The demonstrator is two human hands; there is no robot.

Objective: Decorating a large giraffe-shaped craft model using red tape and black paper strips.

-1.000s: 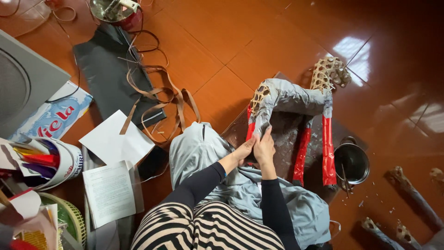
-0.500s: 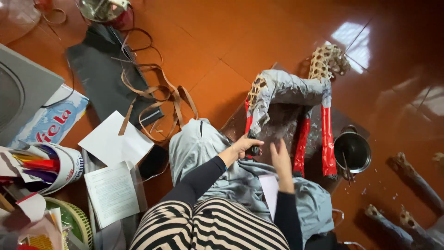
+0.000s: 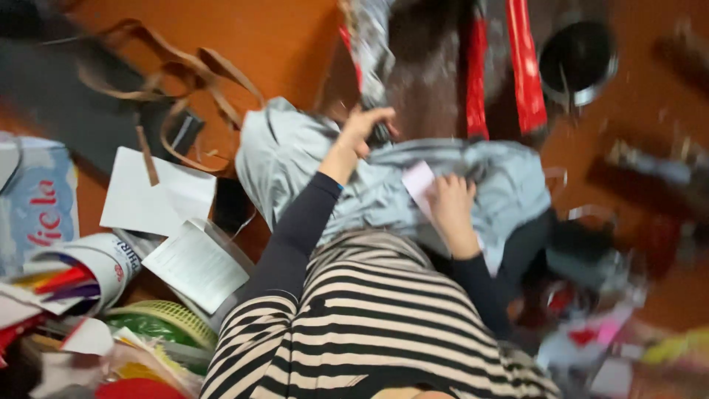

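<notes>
The view is blurred. My left hand [image 3: 363, 127] reaches forward with its fingers curled around a small dark object [image 3: 381, 135], right beside a grey wrapped piece [image 3: 369, 44] on the floor. My right hand [image 3: 450, 209] rests on my lap and grips a pale pink piece of paper [image 3: 418, 182] that lies on the grey cloth [image 3: 295, 151] spread over my knees. Both arms are in dark sleeves above a striped garment [image 3: 369, 318].
Two red sticks [image 3: 521, 66] and a metal pot [image 3: 577, 59] lie ahead on the orange floor. To the left are brown straps [image 3: 185, 81], white sheets [image 3: 151, 196], a booklet [image 3: 196, 264], a cup of coloured sticks [image 3: 92, 266], a green basket [image 3: 168, 322].
The camera has tipped down and closer. My right hand has drawn back from the wrapped piece to the pink paper on my lap; my left hand stays forward.
</notes>
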